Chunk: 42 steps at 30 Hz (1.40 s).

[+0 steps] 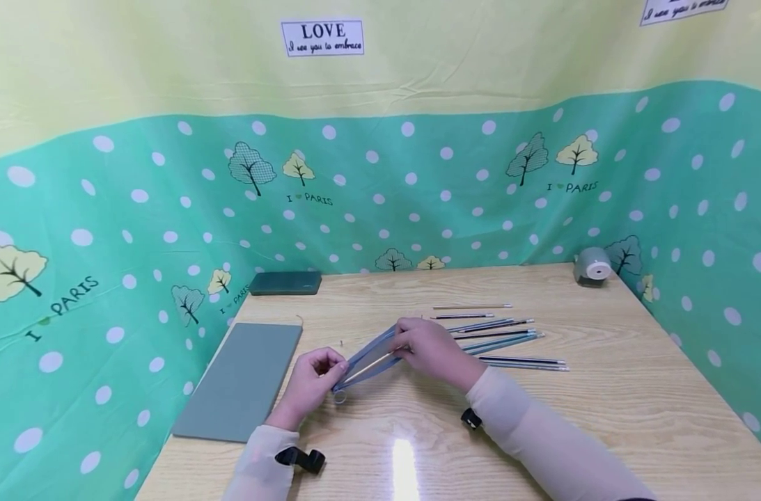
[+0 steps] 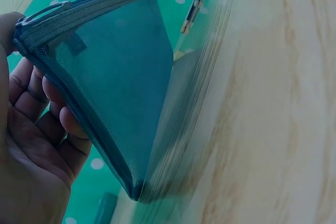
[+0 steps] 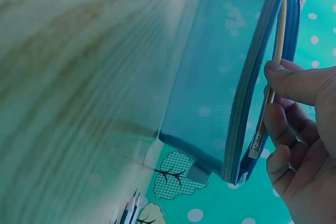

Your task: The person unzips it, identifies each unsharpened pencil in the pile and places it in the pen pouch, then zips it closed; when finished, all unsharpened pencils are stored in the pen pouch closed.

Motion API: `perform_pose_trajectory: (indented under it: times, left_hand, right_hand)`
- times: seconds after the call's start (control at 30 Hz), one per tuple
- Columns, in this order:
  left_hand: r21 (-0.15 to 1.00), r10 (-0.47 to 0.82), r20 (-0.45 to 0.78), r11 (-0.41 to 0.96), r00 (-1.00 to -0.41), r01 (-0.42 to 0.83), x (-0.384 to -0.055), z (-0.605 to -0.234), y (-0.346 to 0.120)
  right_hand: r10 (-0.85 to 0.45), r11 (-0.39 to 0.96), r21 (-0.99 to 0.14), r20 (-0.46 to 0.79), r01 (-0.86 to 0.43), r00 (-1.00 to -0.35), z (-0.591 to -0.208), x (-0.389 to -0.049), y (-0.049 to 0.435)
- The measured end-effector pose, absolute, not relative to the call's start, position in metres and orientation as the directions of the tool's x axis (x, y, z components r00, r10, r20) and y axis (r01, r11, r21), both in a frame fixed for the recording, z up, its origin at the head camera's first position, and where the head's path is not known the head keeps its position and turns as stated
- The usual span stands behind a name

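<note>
A blue mesh zipper pouch [image 2: 121,66] hangs between my two hands with its zipped side spread apart. My left hand [image 1: 311,379] grips one end of the pouch at the zipper's corner, thumb on top. In the right wrist view, a yellowish pencil [image 3: 280,35] with a white eraser lies lengthwise in the pouch's opening. My right hand [image 1: 433,348] pinches this pencil between thumb and fingers, near its eraser end. Part of the pencil is hidden behind the pouch edge and my fingers.
Several pencils [image 1: 524,362] lie loosely spread on the wooden table to the right. A grey rectangular board [image 1: 239,383] lies at left, with a dark green case [image 1: 286,282] behind it. A pencil sharpener [image 1: 592,268] stands at the back right corner. Patterned cloth [image 1: 355,181] encloses the table.
</note>
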<state>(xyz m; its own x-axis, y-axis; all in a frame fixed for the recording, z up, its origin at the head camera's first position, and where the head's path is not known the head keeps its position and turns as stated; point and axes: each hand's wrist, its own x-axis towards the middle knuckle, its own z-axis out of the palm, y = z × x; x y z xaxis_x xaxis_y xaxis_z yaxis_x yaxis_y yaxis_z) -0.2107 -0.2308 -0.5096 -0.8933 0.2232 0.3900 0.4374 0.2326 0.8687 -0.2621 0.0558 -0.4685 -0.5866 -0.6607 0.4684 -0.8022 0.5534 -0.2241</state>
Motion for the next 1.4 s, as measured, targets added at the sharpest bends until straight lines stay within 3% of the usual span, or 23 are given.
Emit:
perform_pose_trajectory:
  times: [0.77, 1.17, 1.4]
  left_hand:
    - [0.885, 0.248, 0.341, 0.242, -0.907, 0.399, -0.209, -0.5082, -0.2312]
    - [0.887, 0.247, 0.354, 0.218, -0.902, 0.408, -0.2084, -0.5082, -0.2315]
    - [0.888, 0.245, 0.351, 0.219, -0.904, 0.405, -0.2079, -0.5077, -0.2317]
  right_hand:
    - [-0.647, 0.559, -0.238, 0.474, -0.794, -0.597, -0.4747, -0.2619, 0.0524]
    - [-0.63, 0.574, -0.308, 0.426, -0.759, -0.649, -0.4742, -0.2621, 0.0549]
    - [-0.636, 0.554, -0.334, 0.422, -0.763, -0.646, -0.4722, -0.2618, 0.0566]
